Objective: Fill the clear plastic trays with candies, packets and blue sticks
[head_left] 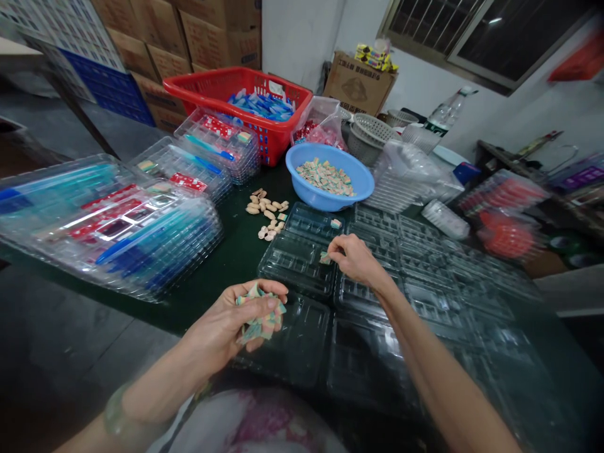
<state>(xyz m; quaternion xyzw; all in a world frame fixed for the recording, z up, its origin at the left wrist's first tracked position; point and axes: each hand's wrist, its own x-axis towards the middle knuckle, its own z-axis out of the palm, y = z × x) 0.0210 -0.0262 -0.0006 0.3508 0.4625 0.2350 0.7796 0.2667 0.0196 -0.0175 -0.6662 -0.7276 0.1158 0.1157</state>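
Note:
A handful of small striped pieces (260,314), pale green, yellow and pink, is gripped in my left hand (231,314), fingers curled round them. My right hand (356,257) pinches one similar striped piece (325,258) above a clear plastic tray (297,263). Behind it, another clear tray (306,220) holds one striped piece (336,223) in its corner. More clear trays (425,302) cover the table to the right. A blue basin (302,182) full of the same striped pieces stands beyond my hands.
Peanuts in shells (267,207) lie left of the trays. Stacked filled trays (141,233) with blue items stand at the left. Behind are a red basket (278,129) of blue packets, a bag of red items (323,129), grey baskets (372,129) and a plastic bottle (448,113).

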